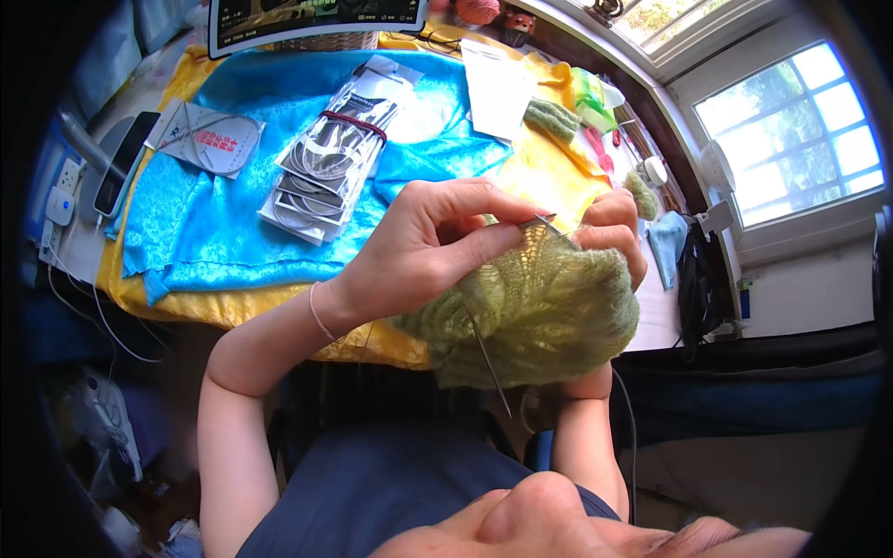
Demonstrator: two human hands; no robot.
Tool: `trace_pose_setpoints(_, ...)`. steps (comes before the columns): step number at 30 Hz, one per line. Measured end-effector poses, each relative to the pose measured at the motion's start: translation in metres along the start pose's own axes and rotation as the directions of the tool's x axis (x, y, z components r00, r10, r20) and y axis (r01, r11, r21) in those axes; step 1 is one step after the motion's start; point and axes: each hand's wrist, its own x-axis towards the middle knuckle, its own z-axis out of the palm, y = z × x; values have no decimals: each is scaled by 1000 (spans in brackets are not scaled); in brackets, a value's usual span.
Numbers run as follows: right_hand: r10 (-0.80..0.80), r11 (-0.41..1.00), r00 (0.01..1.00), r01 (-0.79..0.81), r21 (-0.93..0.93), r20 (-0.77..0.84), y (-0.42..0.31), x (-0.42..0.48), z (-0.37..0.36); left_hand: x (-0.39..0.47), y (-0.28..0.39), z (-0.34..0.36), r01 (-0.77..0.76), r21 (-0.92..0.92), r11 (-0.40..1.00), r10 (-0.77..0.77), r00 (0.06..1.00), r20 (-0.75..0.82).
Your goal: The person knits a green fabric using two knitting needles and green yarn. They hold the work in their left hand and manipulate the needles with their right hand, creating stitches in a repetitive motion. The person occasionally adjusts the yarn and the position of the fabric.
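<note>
A piece of green lace knitting (537,314) hangs between my two hands, above the near edge of the table. My left hand (446,244) pinches the work and a metal knitting needle (541,218) between thumb and fingers. On the other side, my right hand (614,230) has its fingers curled round the upper right of the knitting, by a second needle tip that crosses the first. Another metal needle (492,366) sticks out below the fabric, its point downward. Part of my right hand is hidden behind the knitting.
Packs of circular needles (331,150) lie on a blue cloth (202,237) over a yellow cloth (279,307). Beyond are a tablet (314,21), white paper (499,91) and a rolled green knitted piece (553,120). A phone (125,164) stands at left; a window (795,132) is at right.
</note>
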Motion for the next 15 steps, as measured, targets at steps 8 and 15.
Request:
trace_pose_setpoints(8,-45,968,995,65,-242,89,-13,-2,-2,0,-4,-1,-51,161,986,50,999,12)
trace_pose_setpoints(15,-58,961,974,114,-252,219,16,5,-1,1,-20,3,-224,350,909,204,974,93)
